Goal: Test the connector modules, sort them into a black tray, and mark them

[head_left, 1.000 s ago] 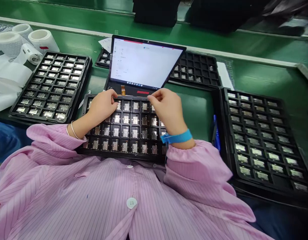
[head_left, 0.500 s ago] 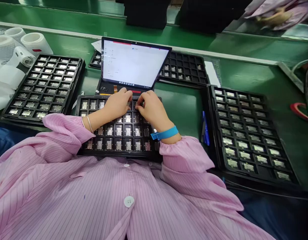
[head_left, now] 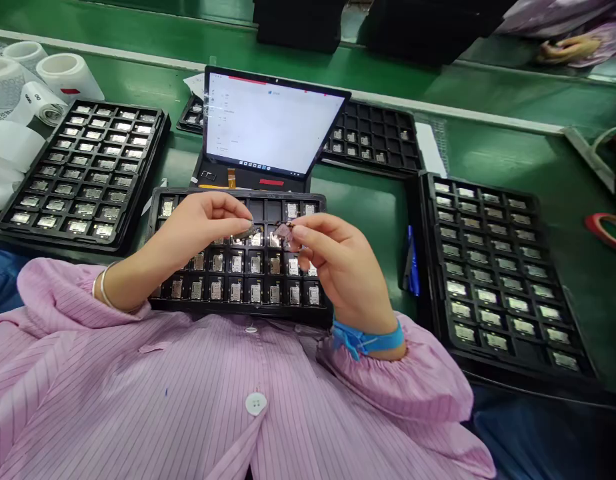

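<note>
My left hand (head_left: 201,219) pinches a small dark circuit board (head_left: 245,233) by its edge, just above the middle tray. Between the thumb and fingers of my right hand (head_left: 342,257), which wears a blue wrist strap, is another small circuit board (head_left: 284,231) with a shiny metal face. Below both hands lies the black compartment tray (head_left: 238,311), with small metal-faced boards in many of its pockets. Two pockets in its back row, between the hands, show bare black. My left hand and forearm hide part of the tray's left side.
A tablet (head_left: 273,127) with a lit screen stands behind the tray. Full trays flank it, one at left (head_left: 88,170) and one at right (head_left: 508,267); a partly filled tray (head_left: 373,137) lies behind. A blue pen (head_left: 413,263), label rolls (head_left: 68,77) and red-handled tool (head_left: 605,230) lie around.
Both hands have lifted from the tray's back row and come nearer to me, moving apart. Each now shows a small board in its fingers, and two back-row pockets are uncovered.
</note>
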`<state>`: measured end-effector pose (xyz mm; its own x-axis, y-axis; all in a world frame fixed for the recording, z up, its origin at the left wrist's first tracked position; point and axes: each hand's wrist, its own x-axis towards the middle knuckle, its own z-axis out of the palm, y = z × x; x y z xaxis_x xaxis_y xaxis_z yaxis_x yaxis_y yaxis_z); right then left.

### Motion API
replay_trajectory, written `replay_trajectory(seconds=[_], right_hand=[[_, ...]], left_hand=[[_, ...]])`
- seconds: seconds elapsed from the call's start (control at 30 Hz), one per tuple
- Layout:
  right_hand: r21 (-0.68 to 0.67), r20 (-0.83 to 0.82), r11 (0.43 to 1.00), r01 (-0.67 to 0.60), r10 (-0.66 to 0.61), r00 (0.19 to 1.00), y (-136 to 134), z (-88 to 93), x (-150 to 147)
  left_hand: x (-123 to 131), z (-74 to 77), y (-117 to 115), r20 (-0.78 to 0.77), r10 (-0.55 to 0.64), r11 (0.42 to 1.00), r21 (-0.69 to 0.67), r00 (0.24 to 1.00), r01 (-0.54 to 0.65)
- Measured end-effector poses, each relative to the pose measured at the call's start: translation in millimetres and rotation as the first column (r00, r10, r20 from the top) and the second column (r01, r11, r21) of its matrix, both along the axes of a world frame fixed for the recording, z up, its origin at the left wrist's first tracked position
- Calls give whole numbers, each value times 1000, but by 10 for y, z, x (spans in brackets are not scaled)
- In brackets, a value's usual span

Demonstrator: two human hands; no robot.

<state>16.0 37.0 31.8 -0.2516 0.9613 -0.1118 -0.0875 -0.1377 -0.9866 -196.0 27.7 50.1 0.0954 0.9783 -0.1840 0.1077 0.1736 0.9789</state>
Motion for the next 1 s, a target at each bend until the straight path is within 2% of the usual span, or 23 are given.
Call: replay_trajectory(seconds=[0.17,0.23,0.37,0.47,0.67,1.0], right_hand=[[-217,-169,974,-67,30,985,-213,-4,-38],[-279,-214,950,-139,80,974,-290,-1,-53],[-317,-283,913,-256,167,945,-429,31,-66],[-299,-280,925,-232,148,948,-515,26,-71],[-200,-168,969,-148,115,979,-641,-85,-73],[-170,-150,978,-120,95,984,-619,-130,-31]], left_hand=[[22,1,-412,226,115,987,-132,967,-87],[98,-12,-542,248,155,984,-126,956,-126],[238,-54,-681,269,150,988,-86,952,-131],[287,-87,-710,286,137,990,-61,948,-125],[354,-133,-700,313,88,996,-54,946,-75],[389,-213,-583,315,42,998,-52,948,-27]])
